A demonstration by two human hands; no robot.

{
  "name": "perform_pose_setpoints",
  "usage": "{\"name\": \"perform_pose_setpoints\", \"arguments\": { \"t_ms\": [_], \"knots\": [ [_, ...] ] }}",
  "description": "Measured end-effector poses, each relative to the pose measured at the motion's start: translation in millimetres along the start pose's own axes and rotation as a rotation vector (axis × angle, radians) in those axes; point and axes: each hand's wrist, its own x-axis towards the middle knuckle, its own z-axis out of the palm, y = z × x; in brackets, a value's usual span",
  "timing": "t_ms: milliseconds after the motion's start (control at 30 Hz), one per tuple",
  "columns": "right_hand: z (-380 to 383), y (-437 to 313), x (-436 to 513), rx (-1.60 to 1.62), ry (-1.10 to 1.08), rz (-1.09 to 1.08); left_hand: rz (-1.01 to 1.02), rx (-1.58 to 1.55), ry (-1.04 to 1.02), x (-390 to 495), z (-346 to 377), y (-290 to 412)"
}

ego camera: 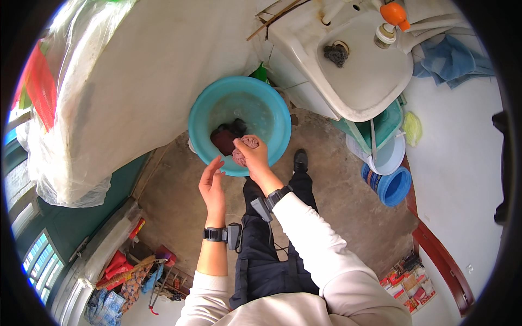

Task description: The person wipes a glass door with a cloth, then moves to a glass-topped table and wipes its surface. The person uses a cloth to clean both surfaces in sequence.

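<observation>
A round blue plastic basin with shallow water in it is before me. My right hand grips a bunched pink cloth over the basin's near side. Just left of it, at the basin's near rim, my left hand is raised with its fingers apart and nothing in it. Dark wet cloth, maroon and black, lies in the water beyond the pink bundle. Part of the pink cloth is hidden by my right fingers.
A white ceramic washbasin holds a dark scouring pad. Beneath it stand a green plastic basin, a white bucket and a blue bucket. Blue cloth hangs at right. Plastic sheeting covers something at left.
</observation>
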Motion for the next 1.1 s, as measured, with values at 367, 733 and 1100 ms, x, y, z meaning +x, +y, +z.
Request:
{"name": "perform_pose_setpoints", "arguments": {
  "t_ms": [367, 733, 1100],
  "knots": [
    [16, -6, 3, -0.204, 0.135, 0.005, -0.088, -0.057, -0.094, 1, -8, -14],
    [18, 6, 14, -0.226, 0.197, -0.043, -0.115, -0.095, -0.199, 2, 2, -13],
    [7, 31, 1, -0.166, 0.034, -0.164, -0.162, -0.134, -0.149, 0, 9, -17]
  ]
}}
